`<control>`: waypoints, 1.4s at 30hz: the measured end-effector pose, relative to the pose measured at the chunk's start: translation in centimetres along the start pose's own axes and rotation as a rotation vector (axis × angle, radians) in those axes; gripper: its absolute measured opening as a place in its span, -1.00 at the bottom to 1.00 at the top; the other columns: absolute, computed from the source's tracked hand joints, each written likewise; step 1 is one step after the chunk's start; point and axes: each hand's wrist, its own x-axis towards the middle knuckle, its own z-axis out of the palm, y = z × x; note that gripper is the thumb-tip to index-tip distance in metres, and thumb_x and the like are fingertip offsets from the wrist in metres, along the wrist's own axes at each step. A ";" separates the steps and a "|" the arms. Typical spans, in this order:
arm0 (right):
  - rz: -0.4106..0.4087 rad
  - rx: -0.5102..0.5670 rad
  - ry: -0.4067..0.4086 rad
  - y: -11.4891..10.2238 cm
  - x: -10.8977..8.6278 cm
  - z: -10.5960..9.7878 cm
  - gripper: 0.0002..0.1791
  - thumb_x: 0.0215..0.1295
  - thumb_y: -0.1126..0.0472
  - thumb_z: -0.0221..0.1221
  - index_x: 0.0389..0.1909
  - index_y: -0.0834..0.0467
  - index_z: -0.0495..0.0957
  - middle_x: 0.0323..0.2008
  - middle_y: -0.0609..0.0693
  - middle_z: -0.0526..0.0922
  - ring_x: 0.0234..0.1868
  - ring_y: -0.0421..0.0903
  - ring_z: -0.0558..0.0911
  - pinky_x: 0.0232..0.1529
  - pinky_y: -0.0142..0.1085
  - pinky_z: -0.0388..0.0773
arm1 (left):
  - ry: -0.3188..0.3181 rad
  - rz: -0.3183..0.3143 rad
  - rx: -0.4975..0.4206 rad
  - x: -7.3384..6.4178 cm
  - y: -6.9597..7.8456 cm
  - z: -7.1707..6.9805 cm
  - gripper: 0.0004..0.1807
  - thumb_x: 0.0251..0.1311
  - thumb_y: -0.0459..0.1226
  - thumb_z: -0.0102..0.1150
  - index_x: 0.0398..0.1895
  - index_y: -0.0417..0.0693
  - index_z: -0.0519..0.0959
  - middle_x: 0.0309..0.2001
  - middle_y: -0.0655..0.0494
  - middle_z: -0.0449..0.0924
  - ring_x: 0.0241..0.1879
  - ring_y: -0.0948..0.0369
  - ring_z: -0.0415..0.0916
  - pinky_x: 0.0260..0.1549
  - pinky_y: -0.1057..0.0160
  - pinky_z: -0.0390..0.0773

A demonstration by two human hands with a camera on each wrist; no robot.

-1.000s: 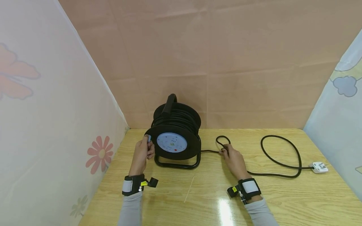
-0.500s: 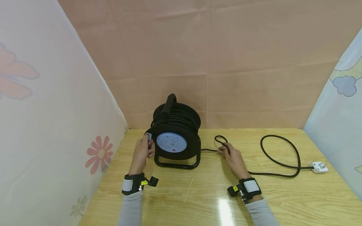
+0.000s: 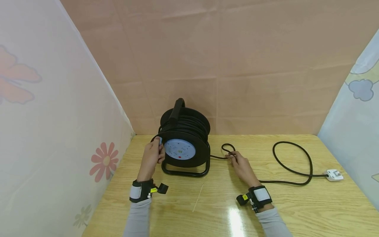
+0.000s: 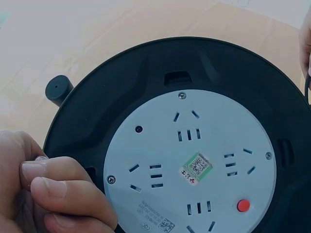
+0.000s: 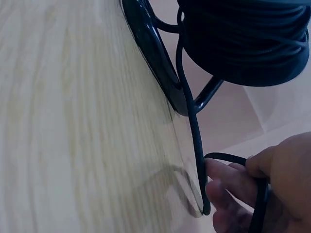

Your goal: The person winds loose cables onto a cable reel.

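A black cable reel (image 3: 202,152) stands left of centre on the table, wound with black cable. Its pale socket panel (image 4: 218,141) carries a red button (image 4: 243,206). My left hand (image 3: 151,157) grips the small blue-grey crank knob (image 3: 161,141) at the left rim of the reel's face; in the left wrist view the curled fingers mostly hide it. To the right of the reel, my right hand (image 3: 243,168) pinches the loose black cable (image 3: 284,181) between thumb and fingers. A small loop of cable rises above those fingers, and the stretch toward the reel lies low beside its frame.
The cable runs on right in a wide loop to a white plug (image 3: 334,175) near the table's right edge. A black tubular stand (image 3: 185,173) supports the reel. Brown sheeting (image 3: 251,82) hangs behind; a patterned sheet (image 3: 74,115) borders the left.
My left hand has moved slightly up and right with the knob, and the reel's face has turned clockwise. My right hand and the small cable loop have shifted slightly left, toward the reel.
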 end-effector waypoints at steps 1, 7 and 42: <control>-0.011 -0.018 0.003 -0.1 0.0 0.0 -0.70 0.54 0.26 -0.10 0.09 0.38 0.41 -0.02 0.27 0.62 -0.06 0.13 0.60 -0.20 -0.03 0.55 | -0.004 0.002 -0.002 0.0 0.1 0.0 -0.42 0.51 0.00 -0.24 -0.64 -0.20 0.18 -0.72 0.09 0.11 -0.77 0.23 0.09 -0.77 0.35 0.13; -0.051 -0.093 0.003 -0.1 0.0 0.3 -0.72 0.52 0.27 -0.06 0.07 0.35 0.44 0.02 0.29 0.56 0.10 0.22 0.49 0.02 0.13 0.47 | -0.013 0.020 0.008 0.3 -0.2 0.1 -0.40 0.51 0.03 -0.24 -0.63 -0.21 0.20 -0.71 0.07 0.12 -0.77 0.23 0.11 -0.77 0.35 0.14; 0.079 0.139 0.033 -0.1 0.2 0.3 -0.63 0.64 0.11 -0.45 0.14 0.35 0.06 0.24 0.34 0.41 -0.16 0.08 0.68 -0.75 -0.36 0.16 | -0.021 0.201 0.259 0.0 0.9 3.1 -0.28 0.45 0.17 -0.25 -0.78 -0.14 0.27 -0.81 0.03 0.22 -0.84 0.12 0.14 -0.85 0.29 0.13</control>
